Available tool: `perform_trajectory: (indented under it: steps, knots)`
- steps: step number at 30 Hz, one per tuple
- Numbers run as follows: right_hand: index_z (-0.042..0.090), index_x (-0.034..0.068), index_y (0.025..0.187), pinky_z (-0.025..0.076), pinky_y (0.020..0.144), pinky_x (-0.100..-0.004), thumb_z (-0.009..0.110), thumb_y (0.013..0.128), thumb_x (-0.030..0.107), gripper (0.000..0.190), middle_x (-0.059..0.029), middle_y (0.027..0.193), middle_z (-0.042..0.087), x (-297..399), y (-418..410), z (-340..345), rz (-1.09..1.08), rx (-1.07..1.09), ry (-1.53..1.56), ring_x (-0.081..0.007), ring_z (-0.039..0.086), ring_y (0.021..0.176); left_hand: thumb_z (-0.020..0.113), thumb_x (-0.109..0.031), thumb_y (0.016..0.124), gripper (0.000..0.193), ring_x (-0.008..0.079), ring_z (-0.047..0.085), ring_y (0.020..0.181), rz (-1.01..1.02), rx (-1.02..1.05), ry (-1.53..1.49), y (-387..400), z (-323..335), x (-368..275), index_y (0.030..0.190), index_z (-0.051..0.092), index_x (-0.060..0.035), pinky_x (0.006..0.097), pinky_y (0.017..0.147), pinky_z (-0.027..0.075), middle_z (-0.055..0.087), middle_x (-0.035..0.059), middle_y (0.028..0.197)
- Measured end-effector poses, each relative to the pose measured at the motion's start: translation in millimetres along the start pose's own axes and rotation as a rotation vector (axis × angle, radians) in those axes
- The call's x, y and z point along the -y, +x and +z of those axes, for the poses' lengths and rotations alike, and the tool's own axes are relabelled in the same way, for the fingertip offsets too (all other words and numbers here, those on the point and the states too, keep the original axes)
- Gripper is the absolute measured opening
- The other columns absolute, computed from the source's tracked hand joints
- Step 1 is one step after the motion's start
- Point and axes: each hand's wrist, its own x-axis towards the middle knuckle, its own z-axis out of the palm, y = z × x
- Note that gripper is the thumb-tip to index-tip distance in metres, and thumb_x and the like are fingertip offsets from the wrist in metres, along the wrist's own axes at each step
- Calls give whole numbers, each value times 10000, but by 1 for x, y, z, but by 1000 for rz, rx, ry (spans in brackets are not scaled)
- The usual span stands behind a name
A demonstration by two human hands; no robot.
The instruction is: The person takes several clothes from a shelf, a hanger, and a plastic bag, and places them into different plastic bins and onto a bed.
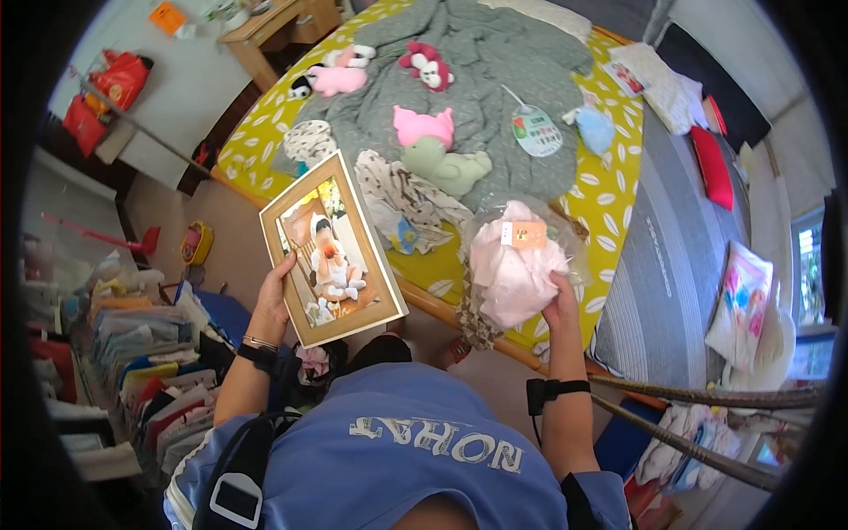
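My left hand (275, 295) grips the left side of a wooden picture frame (368, 255) with a pale outer edge, holding it tilted over the near side of the bed. Behind its front is a photo of a small child in white. My right hand (563, 301) holds a clear plastic bag (575, 262) with a fluffy pink item inside and an orange and white tag (528, 234) on it. Under and beside the bag, patterned brown cloth (478, 328) hangs over the bed's edge. A spotted white cloth (404, 185) lies between the frame and the bag.
The bed has a yellow leaf-print sheet (606, 192) and a grey quilt (483, 59). On it lie a green plush toy (447, 165), a pink plush (339, 79), and a hand fan (538, 132). Folded clothes (142, 331) fill the left; a striped grey mattress (662, 232) adjoins the right.
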Motion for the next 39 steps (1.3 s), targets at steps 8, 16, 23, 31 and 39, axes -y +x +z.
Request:
perform_trajectory:
  steps: [8, 16, 23, 31, 39]
  knots:
    - [392, 95, 1258, 465, 684, -336, 589, 823, 261, 506, -44, 1016, 551, -74, 20, -39, 260, -105, -691, -175, 549, 890, 603, -205, 830, 415, 259, 600, 959, 78, 24, -112, 1, -30, -15, 1173, 491, 1, 378, 858, 486, 596, 149, 1087]
    - [384, 32, 1277, 420, 915, -361, 552, 886, 275, 490, -88, 1167, 535, -112, -33, 213, 353, 557, -237, -201, 505, 1101, 586, -175, 841, 445, 242, 571, 1018, 13, 135, 17, 57, 7, -40, 1220, 454, 19, 351, 905, 454, 562, 141, 1153]
    - [447, 23, 1222, 477, 851, -330, 525, 880, 81, 356, -82, 1112, 569, -120, -9, 252, 43, 248, -158, -174, 572, 990, 608, -181, 833, 482, 197, 554, 1039, 72, 365, 198, 77, 23, -90, 1250, 425, -24, 342, 923, 437, 558, 104, 1146]
    - [511, 8, 1197, 403, 835, -228, 607, 844, 126, 385, -9, 1057, 568, -73, -7, 276, -14, 347, -504, -90, 516, 938, 569, -411, 836, 659, 285, 433, 1185, 452, 591, 185, 88, 1, -174, 1339, 333, -57, 377, 998, 364, 417, 182, 1303]
    - [480, 11, 1225, 396, 866, -232, 587, 859, 138, 401, -21, 1071, 563, -114, 29, 317, -26, 701, -638, -94, 509, 972, 527, -453, 850, 697, 288, 408, 1219, 375, 374, -328, 58, -65, -147, 1327, 325, 13, 428, 1022, 330, 395, 185, 1336]
